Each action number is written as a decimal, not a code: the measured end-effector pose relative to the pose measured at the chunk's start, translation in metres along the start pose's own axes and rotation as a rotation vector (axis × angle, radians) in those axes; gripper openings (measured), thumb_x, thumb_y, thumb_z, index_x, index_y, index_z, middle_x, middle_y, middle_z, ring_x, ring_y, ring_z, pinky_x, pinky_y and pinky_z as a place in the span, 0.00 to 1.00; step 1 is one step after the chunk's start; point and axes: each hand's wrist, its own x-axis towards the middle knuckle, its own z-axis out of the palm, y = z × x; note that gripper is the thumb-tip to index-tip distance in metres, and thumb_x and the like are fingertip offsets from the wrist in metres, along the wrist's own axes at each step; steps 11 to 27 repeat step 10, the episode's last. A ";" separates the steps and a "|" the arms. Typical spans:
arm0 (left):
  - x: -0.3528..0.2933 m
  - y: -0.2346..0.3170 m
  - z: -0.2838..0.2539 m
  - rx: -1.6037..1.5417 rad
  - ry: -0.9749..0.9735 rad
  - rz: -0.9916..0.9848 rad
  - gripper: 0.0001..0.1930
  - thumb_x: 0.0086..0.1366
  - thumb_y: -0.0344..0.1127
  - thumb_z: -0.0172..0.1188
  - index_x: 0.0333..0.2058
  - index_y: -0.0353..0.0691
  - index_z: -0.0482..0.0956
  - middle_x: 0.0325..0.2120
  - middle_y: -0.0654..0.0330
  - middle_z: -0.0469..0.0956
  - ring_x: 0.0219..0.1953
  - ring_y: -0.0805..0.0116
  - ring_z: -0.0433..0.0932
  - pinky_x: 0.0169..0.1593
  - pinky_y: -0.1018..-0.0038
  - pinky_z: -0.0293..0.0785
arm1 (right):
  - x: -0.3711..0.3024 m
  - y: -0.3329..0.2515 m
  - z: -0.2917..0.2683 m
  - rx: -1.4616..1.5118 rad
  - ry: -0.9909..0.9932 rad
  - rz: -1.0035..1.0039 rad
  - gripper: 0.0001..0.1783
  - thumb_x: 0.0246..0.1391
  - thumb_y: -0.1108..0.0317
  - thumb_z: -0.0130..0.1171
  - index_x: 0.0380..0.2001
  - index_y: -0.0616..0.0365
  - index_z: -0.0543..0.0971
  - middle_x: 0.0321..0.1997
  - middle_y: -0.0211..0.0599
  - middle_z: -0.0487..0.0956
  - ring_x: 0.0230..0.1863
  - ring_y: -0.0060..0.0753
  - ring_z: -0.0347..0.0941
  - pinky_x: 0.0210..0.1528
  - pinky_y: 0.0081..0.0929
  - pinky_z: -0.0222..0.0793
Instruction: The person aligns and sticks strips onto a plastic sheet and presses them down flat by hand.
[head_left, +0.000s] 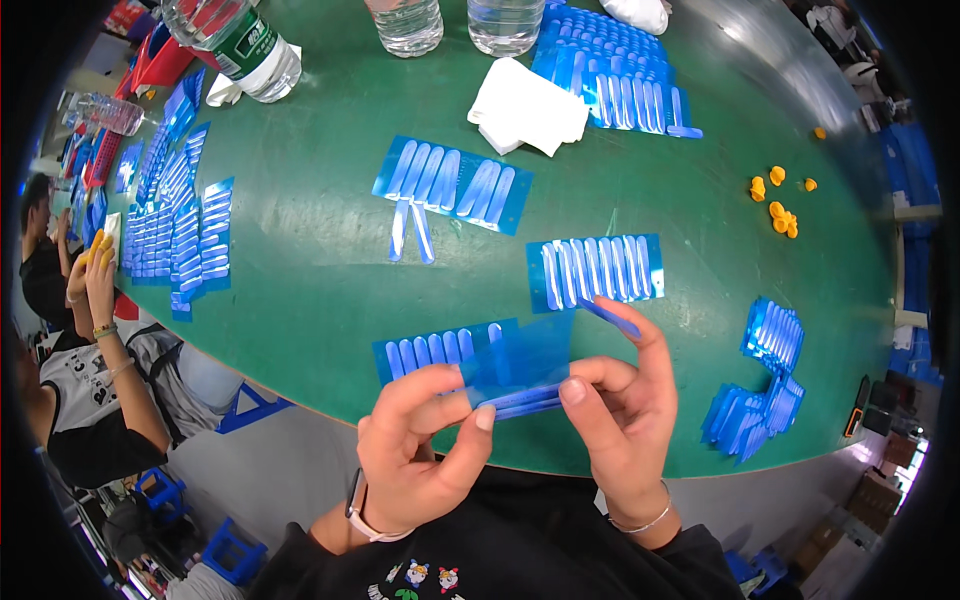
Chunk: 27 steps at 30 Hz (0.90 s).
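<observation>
In front of me, a translucent blue film sheet [522,352] with long blue strips [528,402] along its near edge is pinched between both hands. My left hand [415,455] grips its left end between thumb and fingers. The right end is in my right hand [630,420], whose raised index finger has a loose blue strip [610,318] at its tip. Partly behind the held film lies a sheet of blue strips [430,348]. Just beyond my right hand rests another strip sheet [605,270]. Farther off, a third sheet [450,185] has two strips sticking out from its near edge.
White folded tissue [528,100] lies beside a stack of strip sheets [615,75] at the back. Water bottles [235,45] stand along the far side. Small yellow-orange rubber pieces [780,215] and blue bundles [755,405] are right. Leftward, a co-worker's hands [97,275] are near more sheets [185,225].
</observation>
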 end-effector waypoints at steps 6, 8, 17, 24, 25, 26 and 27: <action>0.001 0.004 0.001 0.025 -0.042 0.023 0.21 0.52 0.19 0.60 0.44 0.32 0.66 0.23 0.59 0.80 0.26 0.78 0.78 0.32 0.85 0.70 | -0.002 0.002 0.005 0.083 0.043 -0.008 0.30 0.50 0.80 0.56 0.56 0.66 0.56 0.26 0.30 0.76 0.31 0.15 0.69 0.38 0.15 0.64; 0.002 0.005 0.003 0.004 -0.039 -0.002 0.21 0.52 0.19 0.60 0.45 0.32 0.65 0.23 0.59 0.80 0.26 0.77 0.78 0.32 0.85 0.71 | -0.003 0.003 0.005 0.078 0.050 -0.009 0.30 0.51 0.81 0.55 0.56 0.66 0.56 0.27 0.31 0.76 0.31 0.15 0.70 0.39 0.15 0.65; 0.003 0.005 0.003 -0.019 -0.043 -0.036 0.22 0.52 0.19 0.60 0.46 0.33 0.65 0.25 0.58 0.80 0.27 0.76 0.79 0.32 0.84 0.72 | -0.004 0.005 0.006 0.056 0.066 -0.028 0.31 0.51 0.80 0.56 0.56 0.66 0.55 0.28 0.31 0.76 0.31 0.16 0.70 0.38 0.15 0.65; 0.003 0.005 0.003 -0.019 -0.043 -0.036 0.22 0.52 0.19 0.60 0.46 0.33 0.65 0.25 0.58 0.80 0.27 0.76 0.79 0.32 0.84 0.72 | -0.004 0.005 0.006 0.056 0.066 -0.028 0.31 0.51 0.80 0.56 0.56 0.66 0.55 0.28 0.31 0.76 0.31 0.16 0.70 0.38 0.15 0.65; 0.003 0.005 0.003 -0.019 -0.043 -0.036 0.22 0.52 0.19 0.60 0.46 0.33 0.65 0.25 0.58 0.80 0.27 0.76 0.79 0.32 0.84 0.72 | -0.004 0.005 0.006 0.056 0.066 -0.028 0.31 0.51 0.80 0.56 0.56 0.66 0.55 0.28 0.31 0.76 0.31 0.16 0.70 0.38 0.15 0.65; 0.003 0.005 0.003 -0.019 -0.043 -0.036 0.22 0.52 0.19 0.60 0.46 0.33 0.65 0.25 0.58 0.80 0.27 0.76 0.79 0.32 0.84 0.72 | -0.004 0.005 0.006 0.056 0.066 -0.028 0.31 0.51 0.80 0.56 0.56 0.66 0.55 0.28 0.31 0.76 0.31 0.16 0.70 0.38 0.15 0.65; 0.003 0.005 0.003 -0.019 -0.043 -0.036 0.22 0.52 0.19 0.60 0.46 0.33 0.65 0.25 0.58 0.80 0.27 0.76 0.79 0.32 0.84 0.72 | -0.004 0.005 0.006 0.056 0.066 -0.028 0.31 0.51 0.80 0.56 0.56 0.66 0.55 0.28 0.31 0.76 0.31 0.16 0.70 0.38 0.15 0.65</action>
